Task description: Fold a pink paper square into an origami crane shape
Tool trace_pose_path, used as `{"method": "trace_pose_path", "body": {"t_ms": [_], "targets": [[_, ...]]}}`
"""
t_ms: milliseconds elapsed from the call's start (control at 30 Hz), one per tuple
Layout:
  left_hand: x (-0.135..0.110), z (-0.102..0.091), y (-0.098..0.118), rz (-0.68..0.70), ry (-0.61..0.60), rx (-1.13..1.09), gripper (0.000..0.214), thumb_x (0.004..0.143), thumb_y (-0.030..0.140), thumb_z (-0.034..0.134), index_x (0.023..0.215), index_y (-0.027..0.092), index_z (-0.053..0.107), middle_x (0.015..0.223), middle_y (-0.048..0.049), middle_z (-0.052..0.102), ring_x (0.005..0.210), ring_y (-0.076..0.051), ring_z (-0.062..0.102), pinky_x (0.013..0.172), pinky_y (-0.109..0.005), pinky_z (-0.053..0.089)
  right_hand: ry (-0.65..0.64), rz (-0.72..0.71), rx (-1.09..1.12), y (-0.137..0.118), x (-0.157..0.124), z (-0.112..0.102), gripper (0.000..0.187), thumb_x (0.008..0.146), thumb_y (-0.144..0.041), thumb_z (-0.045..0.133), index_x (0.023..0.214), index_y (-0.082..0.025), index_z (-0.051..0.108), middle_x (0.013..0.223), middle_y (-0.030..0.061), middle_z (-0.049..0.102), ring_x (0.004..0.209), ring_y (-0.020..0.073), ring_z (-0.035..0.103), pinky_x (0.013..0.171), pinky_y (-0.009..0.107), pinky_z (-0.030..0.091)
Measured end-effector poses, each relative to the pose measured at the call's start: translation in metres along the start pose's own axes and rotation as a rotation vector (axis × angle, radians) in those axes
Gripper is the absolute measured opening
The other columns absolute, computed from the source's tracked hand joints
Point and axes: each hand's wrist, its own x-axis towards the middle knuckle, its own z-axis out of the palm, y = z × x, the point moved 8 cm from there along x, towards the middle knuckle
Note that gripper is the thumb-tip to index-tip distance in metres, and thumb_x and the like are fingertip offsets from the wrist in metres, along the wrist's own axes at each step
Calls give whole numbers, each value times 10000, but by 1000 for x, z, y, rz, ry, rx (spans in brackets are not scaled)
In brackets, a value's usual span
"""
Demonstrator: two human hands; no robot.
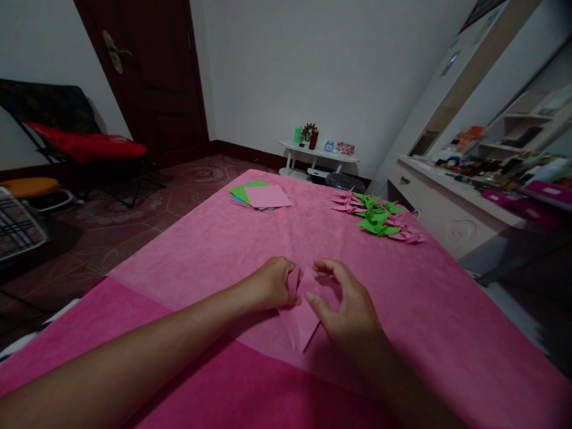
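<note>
A partly folded sheet of pink origami paper lies between my hands on the pink tablecloth, its narrow points toward me. My left hand pinches the paper's left flap between thumb and fingers. On the right side, my right hand has its thumb on the paper's face and its fingers curled at the far right edge. Part of the paper is hidden by the fingers of both hands.
Loose square paper sheets, pink on top, lie at the table's far left. Several folded green paper cranes and pink paper cranes sit at the far right. A cluttered white dresser stands right; a red-covered folding chair stands left.
</note>
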Motion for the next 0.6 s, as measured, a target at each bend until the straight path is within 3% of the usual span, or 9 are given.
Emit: {"method": "trace_pose_path", "body": {"t_ms": [67, 167, 300, 433, 600], "targets": [[0, 1, -2, -8, 1, -6, 162, 570, 167, 688, 608, 127, 536, 523, 53, 472, 481, -73, 398, 432, -182, 279, 76, -250, -92, -30, -7, -11, 204, 765, -112, 484, 927, -165, 597, 891, 70, 648, 851, 200, 588, 773, 357, 449], [0, 1, -6, -14, 18, 5, 153, 558, 133, 671, 601, 130, 524, 523, 55, 466, 484, -74, 396, 428, -183, 277, -53, -469, -218, -51, -23, 4, 227, 794, -88, 416, 804, -165, 629, 734, 43, 659, 693, 179, 567, 682, 340, 398], [-2, 0, -7, -9, -2, -23, 130, 544, 107, 648, 630, 123, 551, 546, 50, 484, 498, -75, 392, 438, -187, 289, -152, -502, -396, -45, -37, 31, 205, 787, -48, 471, 814, -156, 644, 717, 37, 671, 689, 176, 566, 695, 333, 386], [-5, 4, -3, 12, -117, -166, 94, 554, 76, 578, 617, 129, 533, 560, 52, 481, 499, -72, 401, 444, -187, 294, -216, -470, -451, -40, -44, 42, 219, 764, -14, 485, 826, -156, 640, 784, 43, 686, 739, 182, 583, 735, 337, 413], [-5, 5, -3, 44, -151, -215, 131, 538, 52, 573, 562, 138, 478, 542, 56, 456, 500, -67, 385, 445, -188, 283, -137, -535, -526, -45, -62, 40, 333, 772, -22, 447, 1042, -117, 618, 987, 99, 681, 898, 221, 587, 838, 369, 441]]}}
